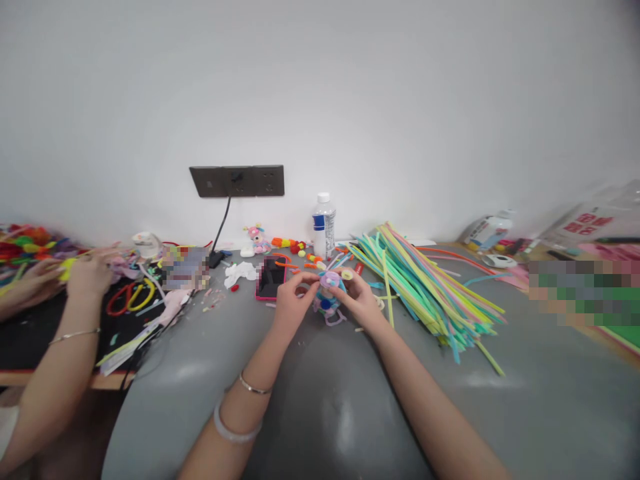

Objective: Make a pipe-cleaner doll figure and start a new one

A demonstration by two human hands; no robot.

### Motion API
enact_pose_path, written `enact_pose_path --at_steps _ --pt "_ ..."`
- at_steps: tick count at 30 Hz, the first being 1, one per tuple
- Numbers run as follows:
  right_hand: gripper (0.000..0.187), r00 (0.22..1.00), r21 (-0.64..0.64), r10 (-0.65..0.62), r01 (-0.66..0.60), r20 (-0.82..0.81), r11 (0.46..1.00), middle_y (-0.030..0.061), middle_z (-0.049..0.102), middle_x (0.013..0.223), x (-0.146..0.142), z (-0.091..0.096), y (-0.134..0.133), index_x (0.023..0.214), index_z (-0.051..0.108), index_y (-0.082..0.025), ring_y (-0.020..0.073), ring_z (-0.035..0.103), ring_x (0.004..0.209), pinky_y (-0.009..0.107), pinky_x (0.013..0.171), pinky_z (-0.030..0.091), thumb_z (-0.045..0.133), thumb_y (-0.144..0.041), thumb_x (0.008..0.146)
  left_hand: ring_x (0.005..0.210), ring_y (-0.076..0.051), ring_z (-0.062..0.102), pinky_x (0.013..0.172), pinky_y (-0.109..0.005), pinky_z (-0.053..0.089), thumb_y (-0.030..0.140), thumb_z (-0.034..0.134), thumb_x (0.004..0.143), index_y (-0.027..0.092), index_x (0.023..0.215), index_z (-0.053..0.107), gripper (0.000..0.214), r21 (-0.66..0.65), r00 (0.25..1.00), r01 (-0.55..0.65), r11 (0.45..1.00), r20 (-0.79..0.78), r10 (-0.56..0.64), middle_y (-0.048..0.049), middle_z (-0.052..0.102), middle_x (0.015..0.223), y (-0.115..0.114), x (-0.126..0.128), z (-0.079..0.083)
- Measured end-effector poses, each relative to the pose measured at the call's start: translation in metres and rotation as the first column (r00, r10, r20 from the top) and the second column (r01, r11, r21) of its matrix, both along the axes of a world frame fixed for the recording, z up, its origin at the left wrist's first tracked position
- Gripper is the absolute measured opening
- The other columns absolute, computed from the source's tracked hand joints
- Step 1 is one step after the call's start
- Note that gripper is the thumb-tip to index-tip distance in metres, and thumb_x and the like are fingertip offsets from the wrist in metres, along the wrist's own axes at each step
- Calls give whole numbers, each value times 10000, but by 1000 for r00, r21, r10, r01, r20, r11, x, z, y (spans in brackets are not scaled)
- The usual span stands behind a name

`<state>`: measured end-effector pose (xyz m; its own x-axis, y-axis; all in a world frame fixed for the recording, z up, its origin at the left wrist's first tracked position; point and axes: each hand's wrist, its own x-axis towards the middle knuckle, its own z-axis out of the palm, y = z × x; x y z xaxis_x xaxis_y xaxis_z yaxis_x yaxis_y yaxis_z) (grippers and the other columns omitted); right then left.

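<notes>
Both my hands meet over the grey table (pixel 330 400), holding a small craft figure (pixel 329 297) made of twisted pipe cleaners in purple, blue, pink and yellow. My left hand (pixel 293 303) pinches its left side with fingers closed. My right hand (pixel 359 300) grips its right side, fingers curled round it. Loose pipe-cleaner ends stick out above and below the figure. A pink-cased phone (pixel 271 277) lies just left of my left hand.
A large pile of coloured pipe cleaners (pixel 430 283) fans out at right. A water bottle (pixel 324 225), small toy (pixel 257 239) and wall socket with cable (pixel 237 181) stand behind. Another person's hands (pixel 75 273) work at left among colourful craft pieces. Bags and clutter sit far right.
</notes>
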<state>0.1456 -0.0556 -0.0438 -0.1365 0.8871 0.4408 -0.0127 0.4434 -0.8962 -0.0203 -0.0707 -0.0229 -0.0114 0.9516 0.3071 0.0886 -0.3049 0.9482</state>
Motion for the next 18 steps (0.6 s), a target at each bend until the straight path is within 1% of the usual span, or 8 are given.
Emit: enact_pose_path --at_steps 5,9,12,15,18 --pt "328 998 -23 -33 31 -52 999 37 651 926 -1 0 0 964 616 -244 211 617 889 344 832 522 729 -493 784 883 -212 682 742 -279 534 335 711 790 192 928 753 203 -45 995 85 995 60 -83 -77 752 971 -1 2 0" --pt "335 997 -59 -17 13 -70 998 42 679 938 -1 -3 2 940 621 -242 217 640 899 351 836 539 746 -498 764 876 -198 684 734 -269 540 330 695 806 188 979 745 229 -46 991 115 992 70 -112 -77 752 1000 0 2 -3" --pt "363 994 -86 4 -13 -106 996 52 715 992 -1 -3 2 964 654 -237 239 665 960 388 896 540 774 -493 736 879 -188 680 735 -259 537 310 690 808 183 952 739 198 -40 990 115 993 84 -112 -70 748 975 1 2 -2" --pt "383 990 -98 15 -29 -138 995 57 744 1024 -1 -2 1 990 697 -234 268 671 1042 435 965 520 790 -487 718 852 -182 678 740 -263 535 296 721 776 180 877 734 155 -42 989 105 994 111 -100 -60 742 917 3 2 1" --pt "382 990 -127 19 -36 -137 991 62 754 1060 1 -1 1 991 726 -233 287 663 1097 467 1000 503 783 -497 721 839 -183 682 746 -270 532 308 751 747 186 853 730 163 -57 987 96 994 131 -88 -53 741 899 4 1 3"
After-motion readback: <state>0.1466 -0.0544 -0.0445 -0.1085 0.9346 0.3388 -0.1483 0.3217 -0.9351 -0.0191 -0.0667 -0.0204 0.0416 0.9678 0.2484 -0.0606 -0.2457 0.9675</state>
